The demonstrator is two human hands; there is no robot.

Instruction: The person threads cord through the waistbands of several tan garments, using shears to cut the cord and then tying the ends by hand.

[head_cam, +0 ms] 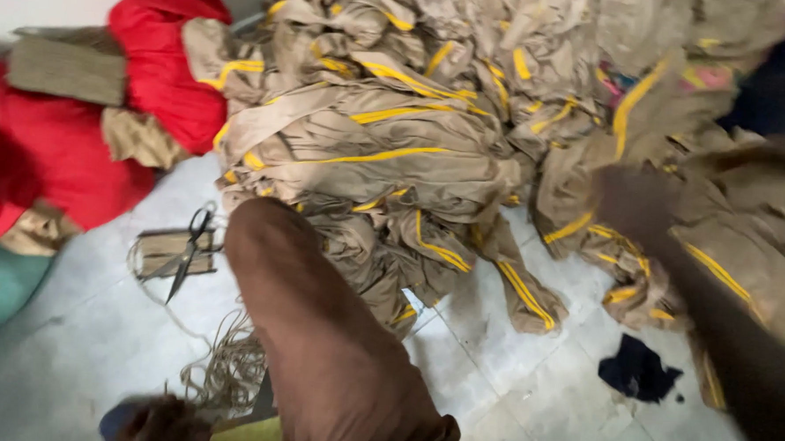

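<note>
Khaki cloth pieces [387,150], yellow-striped, crumpled

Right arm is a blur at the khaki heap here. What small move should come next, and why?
Probably close the right hand on the nearest piece at the edge of the khaki pile and draw it toward the knee. The hand is blurred against the pile, so its grip cannot be told. The scissors lie apart on the floor at the left, with no hand near them.

Khaki garments [387,150] with yellow piping, heaped on floor.
</note>
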